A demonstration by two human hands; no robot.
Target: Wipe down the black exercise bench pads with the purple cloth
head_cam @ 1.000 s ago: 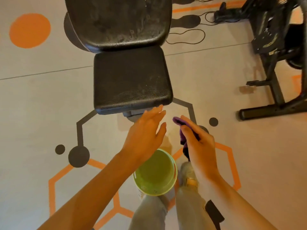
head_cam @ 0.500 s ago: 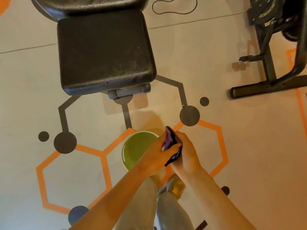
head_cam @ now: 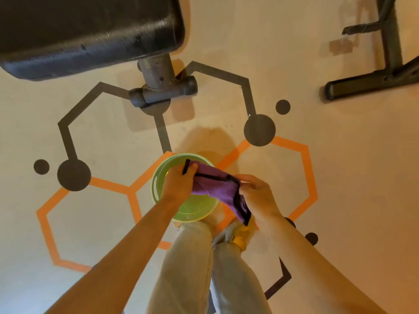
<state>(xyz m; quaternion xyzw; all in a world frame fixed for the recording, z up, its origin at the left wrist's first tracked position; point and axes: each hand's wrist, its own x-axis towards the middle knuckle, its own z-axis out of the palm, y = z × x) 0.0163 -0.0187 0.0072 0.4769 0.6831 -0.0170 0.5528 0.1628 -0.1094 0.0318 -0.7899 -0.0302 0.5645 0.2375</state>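
Both hands are pinching the purple cloth (head_cam: 217, 188) stretched between them at frame center: left hand (head_cam: 179, 185) gripping its left corner, right hand (head_cam: 258, 196) its right edge. It is hanging over the green bucket (head_cam: 195, 209), with the black bench pad (head_cam: 90, 30) sitting upper left; no readable writing.

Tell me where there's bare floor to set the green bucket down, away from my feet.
Bare floor lies left of the green bucket, toward the large dark dot, and right of it before the black frame foot. It's crowded under the bench pad around its post.

Head camera looks steeply down (wide-angle) at the floor (head_cam: 340, 200).
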